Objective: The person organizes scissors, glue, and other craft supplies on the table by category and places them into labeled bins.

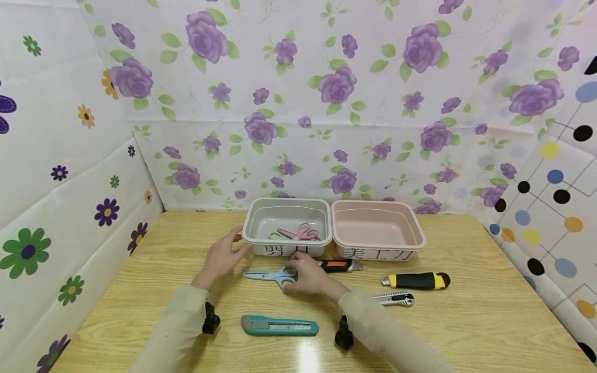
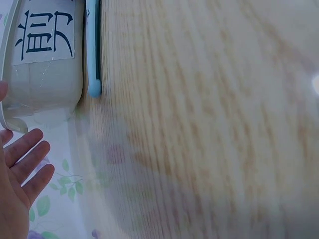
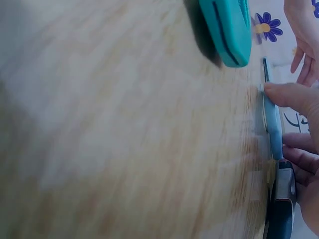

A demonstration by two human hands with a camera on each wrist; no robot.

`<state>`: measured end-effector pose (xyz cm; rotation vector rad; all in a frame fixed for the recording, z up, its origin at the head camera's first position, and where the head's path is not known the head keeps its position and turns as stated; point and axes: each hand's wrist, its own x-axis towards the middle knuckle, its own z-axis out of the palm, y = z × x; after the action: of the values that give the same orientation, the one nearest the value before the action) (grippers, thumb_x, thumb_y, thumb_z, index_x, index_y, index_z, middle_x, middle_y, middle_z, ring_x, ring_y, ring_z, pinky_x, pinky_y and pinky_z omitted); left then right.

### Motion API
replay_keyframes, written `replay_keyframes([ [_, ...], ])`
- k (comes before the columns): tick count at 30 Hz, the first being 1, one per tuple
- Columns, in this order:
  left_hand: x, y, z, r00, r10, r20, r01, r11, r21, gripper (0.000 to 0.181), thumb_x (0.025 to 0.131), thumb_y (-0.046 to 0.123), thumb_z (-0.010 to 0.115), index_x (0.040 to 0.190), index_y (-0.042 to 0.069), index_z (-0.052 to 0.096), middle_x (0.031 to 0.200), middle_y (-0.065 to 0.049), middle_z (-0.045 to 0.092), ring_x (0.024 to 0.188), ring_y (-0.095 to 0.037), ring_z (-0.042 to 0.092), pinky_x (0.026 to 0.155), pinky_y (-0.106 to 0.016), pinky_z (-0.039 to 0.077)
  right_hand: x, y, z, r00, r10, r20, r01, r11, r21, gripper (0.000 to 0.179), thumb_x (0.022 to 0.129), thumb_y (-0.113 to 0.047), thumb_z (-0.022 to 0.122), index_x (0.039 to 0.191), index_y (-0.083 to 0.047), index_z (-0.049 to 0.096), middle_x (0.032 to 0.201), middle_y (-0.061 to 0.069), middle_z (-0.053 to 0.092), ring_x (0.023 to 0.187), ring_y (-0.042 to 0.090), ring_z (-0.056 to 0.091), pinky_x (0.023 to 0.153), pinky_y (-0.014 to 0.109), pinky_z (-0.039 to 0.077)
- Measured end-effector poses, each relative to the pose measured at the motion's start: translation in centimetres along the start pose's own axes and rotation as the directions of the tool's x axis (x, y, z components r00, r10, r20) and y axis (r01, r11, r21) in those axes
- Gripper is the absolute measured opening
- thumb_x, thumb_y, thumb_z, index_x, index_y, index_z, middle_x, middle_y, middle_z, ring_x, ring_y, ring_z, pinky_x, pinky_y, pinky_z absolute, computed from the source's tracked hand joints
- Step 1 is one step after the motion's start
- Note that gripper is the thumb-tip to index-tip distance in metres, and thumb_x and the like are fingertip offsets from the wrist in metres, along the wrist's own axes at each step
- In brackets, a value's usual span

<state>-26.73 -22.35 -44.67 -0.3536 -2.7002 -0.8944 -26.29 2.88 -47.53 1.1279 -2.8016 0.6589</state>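
Blue-handled scissors [image 1: 268, 275] lie on the table with their blades pointing left. My right hand [image 1: 309, 276] holds them at the handles; in the right wrist view the thumb [image 3: 291, 96] and fingers lie on either side of the handle. My left hand [image 1: 223, 261] is at the left front corner of a pale grey bin [image 1: 286, 247], touching its rim, and its fingers [image 2: 31, 162] look loosely extended in the left wrist view. Inside that bin are pink scissors [image 1: 300, 233] and a green handle loop [image 1: 275, 235]. A black-and-orange utility knife [image 1: 337, 266] lies partly behind the right hand.
A pink bin [image 1: 378, 246] with a labelled front stands right of the grey one. A teal box cutter [image 1: 280, 326] lies nearer the front, a yellow-and-black utility knife [image 1: 417, 281] to the right, and a silver cutter [image 1: 395, 299] partly under the right sleeve. Patterned cloth [image 1: 298, 98] hangs behind.
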Motion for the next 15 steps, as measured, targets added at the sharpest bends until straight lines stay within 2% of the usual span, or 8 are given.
replay_keyframes([
  [9, 0.06, -0.21, 0.16, 1.000, 0.004, 0.001, -0.004, 1.000, 0.014, 0.057, 0.088, 0.040, 0.056, 0.133, 0.008, 0.043, 0.112, -0.017, 0.062, 0.102, -0.037, 0.057, 0.083, -0.055, 0.044, -0.65, -0.39, -0.42, 0.997, -0.034, 0.064, 0.035, 0.999, -0.018, 0.058, 0.069, -0.042, 0.075, 0.114, -0.008, 0.062, 0.105, 0.003, 0.055, 0.094, 0.014, 0.050, 0.081, 0.027, 0.045],
  [12, 0.08, -0.22, 0.22, 1.000, 0.006, -0.003, -0.006, 1.000, 0.018, 0.057, 0.088, 0.041, 0.056, 0.133, 0.008, 0.043, 0.112, -0.017, 0.062, 0.102, -0.037, 0.057, 0.083, -0.054, 0.044, -0.70, -0.46, -0.47, 0.995, -0.053, 0.079, 0.057, 0.998, -0.041, 0.061, 0.069, -0.045, 0.075, 0.115, -0.008, 0.061, 0.107, 0.003, 0.056, 0.102, 0.018, 0.050, 0.088, 0.029, 0.044],
  [15, 0.10, -0.22, 0.25, 1.000, 0.010, -0.005, -0.010, 1.000, 0.015, 0.057, 0.088, 0.041, 0.056, 0.133, 0.008, 0.043, 0.111, -0.017, 0.062, 0.102, -0.037, 0.057, 0.083, -0.054, 0.044, -0.73, -0.46, -0.48, 0.993, -0.064, 0.094, 0.070, 0.996, -0.059, 0.066, 0.068, -0.047, 0.075, 0.118, -0.006, 0.060, 0.112, 0.006, 0.056, 0.110, 0.022, 0.049, 0.099, 0.035, 0.037],
])
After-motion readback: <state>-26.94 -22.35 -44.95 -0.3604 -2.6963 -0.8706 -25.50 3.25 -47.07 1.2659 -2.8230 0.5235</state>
